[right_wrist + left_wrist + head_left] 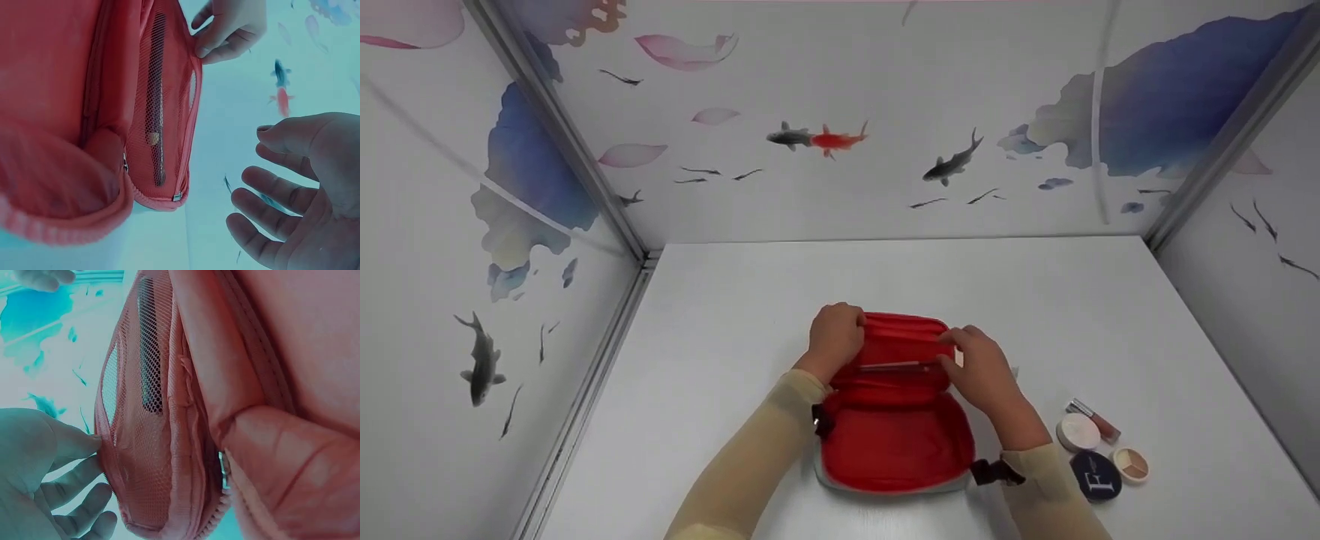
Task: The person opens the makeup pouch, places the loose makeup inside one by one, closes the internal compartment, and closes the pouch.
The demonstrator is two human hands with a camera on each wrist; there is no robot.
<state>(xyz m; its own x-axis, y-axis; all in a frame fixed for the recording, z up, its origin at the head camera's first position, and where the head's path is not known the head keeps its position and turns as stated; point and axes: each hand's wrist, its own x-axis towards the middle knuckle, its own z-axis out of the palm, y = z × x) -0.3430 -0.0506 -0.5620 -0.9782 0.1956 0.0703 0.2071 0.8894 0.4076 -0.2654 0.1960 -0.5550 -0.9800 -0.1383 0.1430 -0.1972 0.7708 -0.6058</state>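
A red cosmetic bag (896, 450) lies unzipped on the white table, its lid raised at the back and its lower compartment showing red lining. Inside the lid is a mesh pocket (143, 112) with a slim, dark-handled stick (154, 101), perhaps a makeup brush, behind the mesh. My left hand (838, 337) pinches the lid's left edge between thumb and fingers. Beside the lid's right edge is my right hand (990, 371); the right wrist view shows its fingers spread, loosely bent and apart from the bag. A zipper pull (178, 196) sits at the pocket's corner.
Right of the bag, close together, lie a lip gloss tube (1099, 421), a white round case (1078, 433), a dark round compact (1096, 475) and a small contour pan (1130, 465). Printed walls (885, 75) enclose the table at the back and sides.
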